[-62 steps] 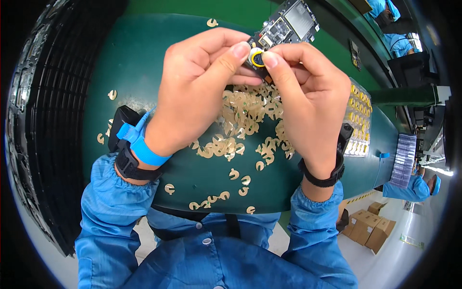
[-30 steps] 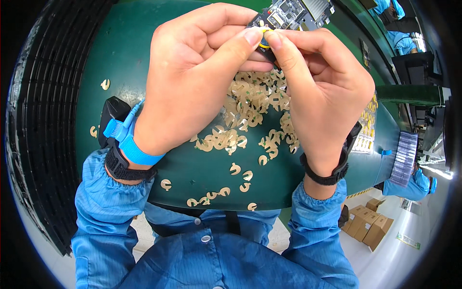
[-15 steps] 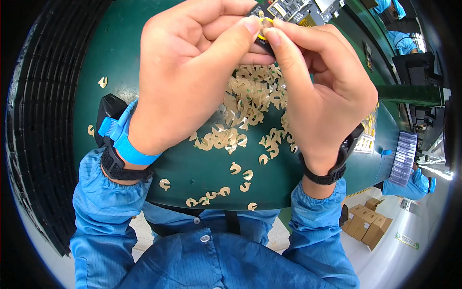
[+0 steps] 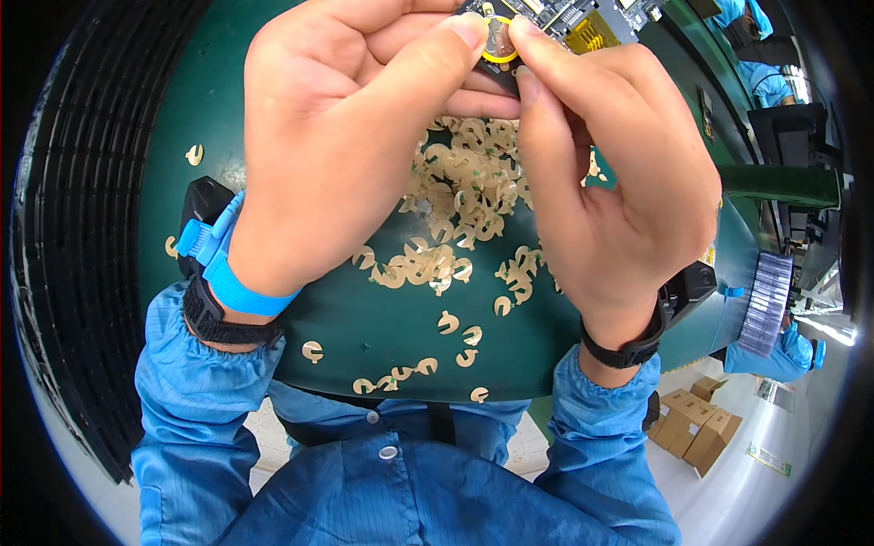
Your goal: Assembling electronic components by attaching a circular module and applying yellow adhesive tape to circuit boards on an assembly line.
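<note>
A dark circuit board (image 4: 546,13) with a silver coin cell (image 4: 498,41) in a yellow ring on it is held up at the top of the view. My left hand (image 4: 341,136) is closed on the board, its fingers behind and its thumb tip at the cell's left edge. My right hand (image 4: 619,155) is closed, with the index fingertip against the cell's right edge and the thumb just below, by the board's edge. The hidden fingers of my right hand cannot be made out. Below the hands lies a heap of cream, notched round pieces (image 4: 469,173).
More notched pieces are scattered over the green table (image 4: 391,314). A black ribbed rack (image 4: 77,227) lines the left side. A green bar (image 4: 778,185) and a purple-grey stack (image 4: 765,300) are at the right. Brown boxes (image 4: 687,423) stand on the floor; blue-clad people are beyond.
The coin cell's face and yellow ring show more fully now. My right thumb has slid down from the cell, and my left hand has shifted slightly left.
</note>
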The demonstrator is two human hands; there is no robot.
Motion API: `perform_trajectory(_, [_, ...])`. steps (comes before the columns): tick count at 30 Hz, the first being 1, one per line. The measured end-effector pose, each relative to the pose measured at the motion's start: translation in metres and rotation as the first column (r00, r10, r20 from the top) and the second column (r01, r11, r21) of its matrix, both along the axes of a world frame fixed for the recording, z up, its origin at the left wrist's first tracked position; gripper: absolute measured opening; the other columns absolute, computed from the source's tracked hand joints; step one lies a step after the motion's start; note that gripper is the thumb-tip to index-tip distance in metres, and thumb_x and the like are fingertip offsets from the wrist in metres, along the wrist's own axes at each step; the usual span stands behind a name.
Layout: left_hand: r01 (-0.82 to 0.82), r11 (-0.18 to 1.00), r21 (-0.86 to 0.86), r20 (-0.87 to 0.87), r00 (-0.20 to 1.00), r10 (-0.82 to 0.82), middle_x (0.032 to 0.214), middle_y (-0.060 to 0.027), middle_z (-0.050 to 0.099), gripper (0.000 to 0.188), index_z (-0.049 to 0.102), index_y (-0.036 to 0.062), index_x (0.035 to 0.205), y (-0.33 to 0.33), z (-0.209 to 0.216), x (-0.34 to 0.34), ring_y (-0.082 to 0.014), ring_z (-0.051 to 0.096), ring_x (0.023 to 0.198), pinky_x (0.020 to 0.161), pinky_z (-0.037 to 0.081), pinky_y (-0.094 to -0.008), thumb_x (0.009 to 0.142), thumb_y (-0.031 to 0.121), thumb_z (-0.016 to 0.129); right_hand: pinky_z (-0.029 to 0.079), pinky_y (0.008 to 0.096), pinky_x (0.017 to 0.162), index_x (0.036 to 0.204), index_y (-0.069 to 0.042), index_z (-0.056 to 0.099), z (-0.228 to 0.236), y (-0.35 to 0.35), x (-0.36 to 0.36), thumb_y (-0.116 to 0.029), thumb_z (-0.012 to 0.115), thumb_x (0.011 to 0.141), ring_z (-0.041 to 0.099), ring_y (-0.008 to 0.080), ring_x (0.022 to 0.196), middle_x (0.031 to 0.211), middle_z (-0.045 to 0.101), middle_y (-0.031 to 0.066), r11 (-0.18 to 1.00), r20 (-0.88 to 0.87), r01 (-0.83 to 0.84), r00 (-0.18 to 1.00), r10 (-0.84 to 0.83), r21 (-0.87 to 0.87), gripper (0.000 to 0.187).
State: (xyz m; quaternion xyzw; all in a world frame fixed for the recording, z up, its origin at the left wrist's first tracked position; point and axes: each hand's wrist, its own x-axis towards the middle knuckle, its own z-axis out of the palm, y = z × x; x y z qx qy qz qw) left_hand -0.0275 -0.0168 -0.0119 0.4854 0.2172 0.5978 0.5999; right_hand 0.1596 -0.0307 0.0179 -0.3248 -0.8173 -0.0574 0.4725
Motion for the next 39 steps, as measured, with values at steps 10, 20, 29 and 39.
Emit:
perform_trajectory(10, [-0.067, 0.997, 0.032, -0.075, 0.995, 0.069, 0.119, -0.0203, 0.071, 0.029, 0.059, -0.0099, 0.128, -0.002, 0.003, 0.004, -0.0255, 0.074, 0.101, 0.089, 0.064, -0.0376, 0.102, 0.004, 0.058, 0.038, 0.0216, 0.052, 0.11, 0.002, 0.077, 0.0, -0.002, -0.005, 0.014, 0.07, 0.084, 0.052, 0.0088, 0.06, 0.079, 0.065, 0.007, 1.0, -0.022, -0.012, 1.0, 0.012, -0.021, 0.029])
perform_trajectory(20, [0.001, 1.0, 0.029, -0.048, 0.999, 0.0, 0.119, -0.0196, 0.072, 0.028, 0.06, -0.0091, 0.128, 0.003, -0.002, -0.003, -0.024, 0.074, 0.101, 0.087, 0.065, -0.0359, 0.103, 0.004, 0.057, 0.046, 0.0313, 0.053, 0.107, 0.001, 0.074, -0.007, 0.004, -0.003, 0.012, 0.071, 0.071, 0.057, 0.0217, 0.06, 0.076, 0.058, 0.0092, 0.996, -0.081, -0.054, 0.995, 0.059, 0.066, 0.038])
perform_trajectory(29, [-0.021, 1.0, -0.01, -0.056, 0.998, 0.02, 0.118, -0.0196, 0.071, 0.029, 0.06, -0.0098, 0.128, 0.003, 0.003, -0.001, -0.0226, 0.074, 0.1, 0.086, 0.064, -0.0346, 0.103, 0.005, 0.057, 0.036, 0.0225, 0.051, 0.112, 0.0, 0.077, 0.002, -0.005, -0.006, 0.013, 0.069, 0.084, 0.049, 0.0085, 0.057, 0.076, 0.062, 0.006, 0.998, -0.031, 0.012, 0.999, -0.014, -0.065, 0.032])
perform_trajectory(39, [0.037, 0.999, 0.001, -0.014, 0.999, -0.037, 0.116, -0.0193, 0.073, 0.029, 0.057, -0.0101, 0.127, -0.004, 0.01, 0.008, -0.0225, 0.074, 0.102, 0.09, 0.062, -0.0347, 0.1, 0.0, 0.06, 0.044, 0.0271, 0.056, 0.11, 0.004, 0.075, -0.001, -0.007, -0.007, 0.013, 0.071, 0.082, 0.058, 0.0159, 0.063, 0.076, 0.061, 0.0101, 0.999, -0.059, 0.033, 0.998, -0.036, -0.043, 0.03])
